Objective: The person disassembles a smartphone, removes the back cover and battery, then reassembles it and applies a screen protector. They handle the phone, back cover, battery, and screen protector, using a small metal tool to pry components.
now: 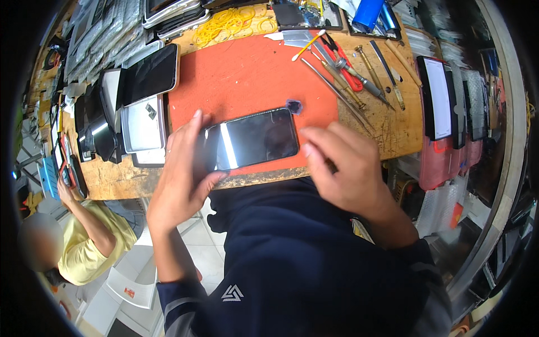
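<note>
A black smartphone lies face up and slightly tilted across the orange-red work mat, a bright light streak on its screen. My left hand grips its left end, thumb at the near edge and fingers at the far edge. Just off the phone's right end is my right hand, fingers loosely curled. Its thumb and index tips are a little apart, with nothing visible between them. A small dark piece with a purple rim sits by the phone's far right corner.
Screwdrivers, tweezers and a cotton swab lie at the far right. An open white box and another dark-screened device stand at left. Yellow rubber bands lie behind. A person in a yellow shirt is at lower left.
</note>
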